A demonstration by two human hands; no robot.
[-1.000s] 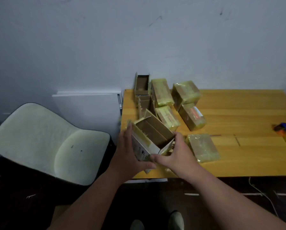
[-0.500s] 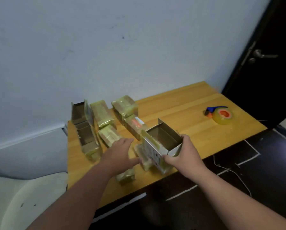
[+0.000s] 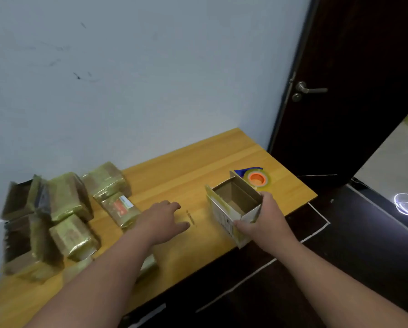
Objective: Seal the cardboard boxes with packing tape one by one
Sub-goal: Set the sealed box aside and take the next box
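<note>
Wooden table (image 3: pixel 188 166): right hand (image 3: pixel 264 221) grips open box (image 3: pixel 233 209) near-right corner

Both forearms are bare from the frame's edge to the wrists, with no sleeves, and the left hand (image 3: pixel 161 220) and right hand (image 3: pixel 264 221) are bare too, without gloves, rings or watch.

Matt cardboard box (image 3: pixel 233 209); seemingly smooth wooden table (image 3: pixel 198 166).

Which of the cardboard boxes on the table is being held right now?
The open box near the table's right end, beside the tape roll: the right hand grips its near corner. The tape-wrapped boxes at the left lie untouched.
</note>
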